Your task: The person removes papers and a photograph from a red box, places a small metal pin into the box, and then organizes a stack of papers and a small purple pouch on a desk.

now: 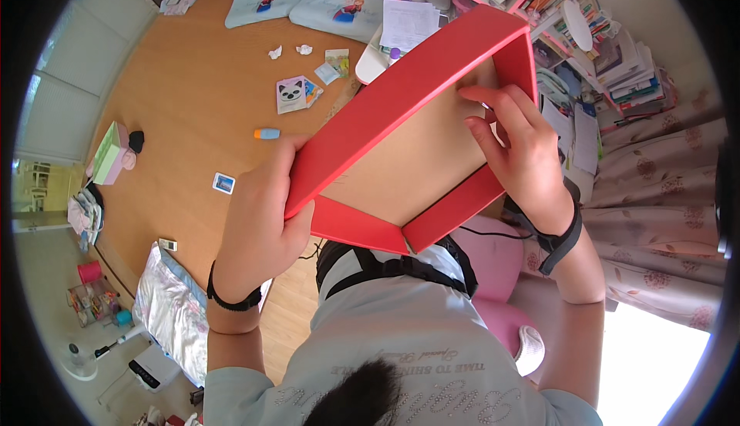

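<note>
A red box point(393, 105) with a plain brown cardboard bottom is held tilted in front of my chest. My left hand point(266, 212) grips its left corner, the thumb on the near side and the fingers behind the red wall. Inside the box, near its right end, is my right hand point(509, 143), with thumb and index finger apart and the other fingers curled. A small shiny bit shows between those fingers, too little of it to name. Whether the right fingertips touch the cardboard I cannot tell. Both wrists wear black bands.
Beyond the box, a tan mat point(191, 79) carries a cat-face booklet point(291, 95), crumpled tissues, an orange-and-blue bottle point(267, 133) and two pale blue cushions. Right are a desk with papers point(409, 24) and crowded bookshelves. A pink chair point(491, 252) stands close by my right side.
</note>
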